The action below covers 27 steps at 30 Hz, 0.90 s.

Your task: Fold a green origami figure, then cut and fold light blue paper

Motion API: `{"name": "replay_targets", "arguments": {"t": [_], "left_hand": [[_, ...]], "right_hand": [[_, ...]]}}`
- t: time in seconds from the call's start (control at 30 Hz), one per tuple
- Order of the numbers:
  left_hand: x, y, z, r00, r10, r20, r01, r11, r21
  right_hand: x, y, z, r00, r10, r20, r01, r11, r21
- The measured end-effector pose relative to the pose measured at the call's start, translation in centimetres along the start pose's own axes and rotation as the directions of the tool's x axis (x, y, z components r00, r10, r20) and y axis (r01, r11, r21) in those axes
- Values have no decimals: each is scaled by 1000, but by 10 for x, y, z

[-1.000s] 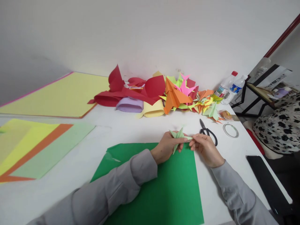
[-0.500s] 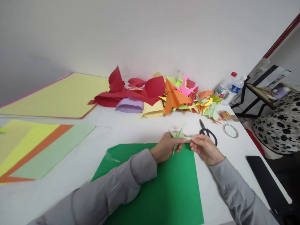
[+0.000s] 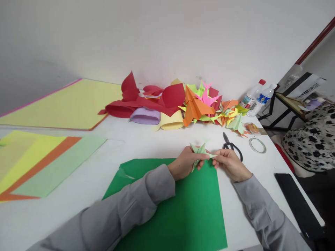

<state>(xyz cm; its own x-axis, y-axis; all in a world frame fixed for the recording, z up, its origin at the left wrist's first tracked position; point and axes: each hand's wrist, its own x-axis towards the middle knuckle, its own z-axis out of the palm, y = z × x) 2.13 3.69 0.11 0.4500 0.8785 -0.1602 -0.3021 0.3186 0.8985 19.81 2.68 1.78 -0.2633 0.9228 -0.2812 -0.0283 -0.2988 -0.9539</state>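
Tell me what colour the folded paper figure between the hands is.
The small folded paper figure is pale green; head view.

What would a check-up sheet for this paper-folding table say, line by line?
Surface: white table, with a dark green sheet lying under the hands.
Job's things: pale green folded figure, held above the dark green sheet.
Clutter: pile of folded paper shapes by the wall; stacked coloured sheets at left; scissors, tape ring and two bottles at right.
Grippers (hands): left hand and right hand both pinch the pale green folded figure.
Cables: nothing seen.
Surroundings: white wall; spotted fabric beside the table at right.
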Motion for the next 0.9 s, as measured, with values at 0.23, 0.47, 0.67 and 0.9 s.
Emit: {"name": "replay_targets", "arguments": {"t": [0.23, 0.47, 0.67, 0.9], "left_hand": [[0, 0, 1, 1000, -10, -26, 10, 1000, 5], [-1, 1, 2, 999, -8, -44, 8, 1000, -1], [-1, 1, 2, 997, -20, -68, 19, 1000, -19], [0, 2, 3, 996, -5, -90, -1, 998, -66]], "right_hand": [[0, 2, -1, 999, -25, 35, 27, 998, -56], [-1, 3, 2, 988, -89, 127, 114, 972, -204], [-4, 5, 9, 990, -72, 121, 93, 978, -184], [1, 6, 6, 999, -48, -17, 49, 998, 35]]}}
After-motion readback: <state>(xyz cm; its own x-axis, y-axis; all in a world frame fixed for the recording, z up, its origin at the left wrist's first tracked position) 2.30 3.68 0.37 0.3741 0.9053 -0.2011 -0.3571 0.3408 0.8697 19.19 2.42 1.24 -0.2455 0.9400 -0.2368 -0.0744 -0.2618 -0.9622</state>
